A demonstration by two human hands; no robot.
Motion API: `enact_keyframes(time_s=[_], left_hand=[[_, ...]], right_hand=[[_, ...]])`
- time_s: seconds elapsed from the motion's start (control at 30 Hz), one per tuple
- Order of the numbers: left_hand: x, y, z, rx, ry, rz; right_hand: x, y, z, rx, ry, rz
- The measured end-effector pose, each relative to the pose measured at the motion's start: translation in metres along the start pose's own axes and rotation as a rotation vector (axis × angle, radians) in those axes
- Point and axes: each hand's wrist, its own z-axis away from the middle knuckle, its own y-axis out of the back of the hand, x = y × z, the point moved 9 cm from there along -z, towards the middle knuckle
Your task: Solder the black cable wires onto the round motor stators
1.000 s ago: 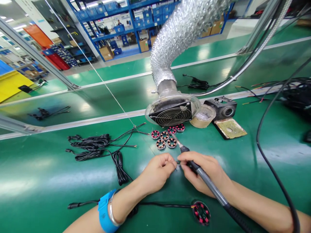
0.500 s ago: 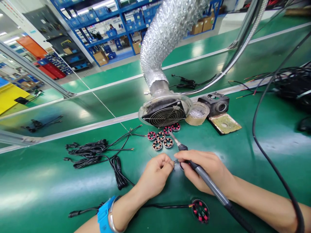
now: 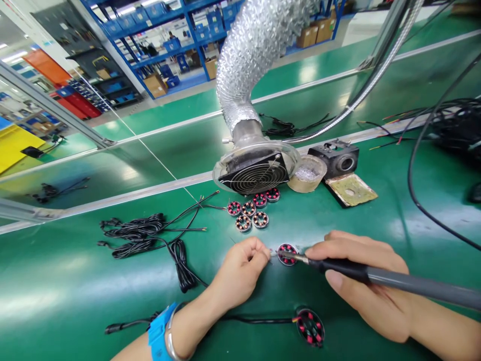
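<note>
My right hand (image 3: 366,281) grips a grey-handled soldering iron (image 3: 379,276) lying nearly level, its tip touching a small red and black coil ring (image 3: 286,253) on the green bench. My left hand (image 3: 242,271) is pinched shut just left of that ring, on a thin wire too fine to make out clearly. A blue wrist strap (image 3: 160,331) sits on my left wrist. Another coil ring (image 3: 310,327) with a black lead lies close in front of me.
Several more coil rings (image 3: 251,214) lie under a fume extractor fan (image 3: 255,173) on a silver flexible duct. Black cable bundles (image 3: 143,233) lie to the left. A tin (image 3: 308,173), a black iron stand (image 3: 336,158) and a yellow sponge pad (image 3: 351,190) sit right of the fan.
My right hand has swung the soldering iron from pointing away at the ring cluster to lying sideways, tip now on the single coil ring. My left hand stays pinched in place.
</note>
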Motion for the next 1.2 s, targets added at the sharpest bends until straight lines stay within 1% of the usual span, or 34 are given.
enact_keyframes(time_s=[0.33,0.53,0.67,0.93,1.2], left_hand=[[0.000,0.001,0.001,0.000,0.006,-0.030],[0.002,0.000,0.002,0.000,0.009,-0.041],[0.002,0.000,0.001,0.000,0.000,-0.028],[0.002,-0.001,0.002,-0.009,0.024,-0.026],[0.004,-0.001,0.002,-0.016,0.007,-0.017]], right_hand=[[0.000,-0.006,0.000,-0.013,0.011,-0.055],[-0.005,-0.009,0.001,-0.053,0.066,-0.012],[-0.007,-0.009,0.003,-0.044,0.080,0.029],[-0.009,-0.004,0.005,-0.029,0.104,0.020],[-0.009,-0.006,0.002,-0.002,0.137,-0.015]])
